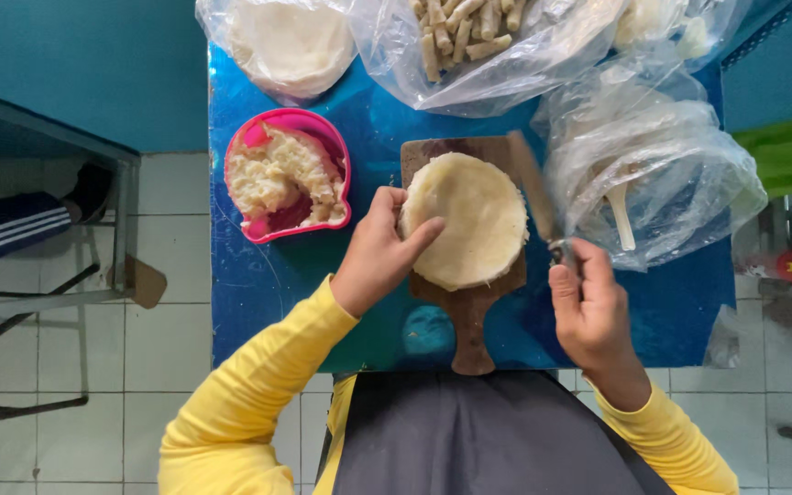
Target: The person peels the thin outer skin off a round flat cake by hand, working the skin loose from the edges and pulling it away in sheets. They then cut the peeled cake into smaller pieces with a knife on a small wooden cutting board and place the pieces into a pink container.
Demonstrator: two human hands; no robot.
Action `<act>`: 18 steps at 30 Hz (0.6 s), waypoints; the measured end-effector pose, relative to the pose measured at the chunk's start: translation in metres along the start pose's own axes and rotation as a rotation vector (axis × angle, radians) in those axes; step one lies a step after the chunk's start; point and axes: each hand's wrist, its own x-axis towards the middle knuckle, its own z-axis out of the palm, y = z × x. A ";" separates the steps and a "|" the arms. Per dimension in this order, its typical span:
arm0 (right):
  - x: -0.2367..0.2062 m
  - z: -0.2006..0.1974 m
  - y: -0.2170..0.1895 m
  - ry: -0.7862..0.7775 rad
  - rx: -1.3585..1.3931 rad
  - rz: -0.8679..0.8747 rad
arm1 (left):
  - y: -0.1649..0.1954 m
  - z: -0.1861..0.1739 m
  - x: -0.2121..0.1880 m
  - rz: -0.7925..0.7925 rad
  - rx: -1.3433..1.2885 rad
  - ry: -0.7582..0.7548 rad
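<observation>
- Knife w/ flat wooden-looking blade [530, 188]: long axis runs away from person, tip tilted slightly left, lying along right edge of brown wooden paddle board [466, 312].
- Right hand [591, 316] clamped on knife handle.
- Left hand [379, 252] fingers together, pressing pale round flat dough stack [471, 220] on board.
- Around: pink bowl of white shreds [288, 174] left; clear plastic bags [639, 165] right, touching blade; blue table [258, 275].

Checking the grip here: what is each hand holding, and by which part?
Right hand holds a knife by its handle. Left hand rests on the stack of wrappers, holding nothing.
</observation>
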 end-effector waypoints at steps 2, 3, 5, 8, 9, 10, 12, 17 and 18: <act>0.003 0.002 -0.013 -0.049 -0.066 -0.063 | 0.006 -0.006 -0.011 -0.172 0.394 0.076; 0.003 0.004 -0.021 -0.058 -0.098 -0.142 | 0.008 -0.008 -0.018 0.080 0.487 0.184; 0.004 0.008 -0.034 -0.081 -0.164 -0.294 | 0.010 -0.010 -0.034 0.591 0.661 0.383; 0.004 0.015 -0.050 -0.059 -0.242 -0.472 | 0.007 -0.004 -0.045 0.706 0.896 0.239; 0.005 0.018 -0.053 -0.084 -0.266 -0.440 | 0.005 0.000 -0.048 0.712 0.936 0.220; 0.006 0.020 -0.056 -0.110 -0.291 -0.408 | 0.004 0.005 -0.051 0.718 0.975 0.201; 0.008 0.023 -0.059 -0.149 -0.367 -0.355 | 0.001 0.010 -0.053 0.729 1.011 0.176; 0.012 0.027 -0.059 -0.183 -0.476 -0.323 | 0.005 0.001 -0.048 0.720 0.974 0.084; 0.012 0.027 -0.058 -0.183 -0.479 -0.332 | 0.007 -0.005 -0.045 0.749 1.027 0.118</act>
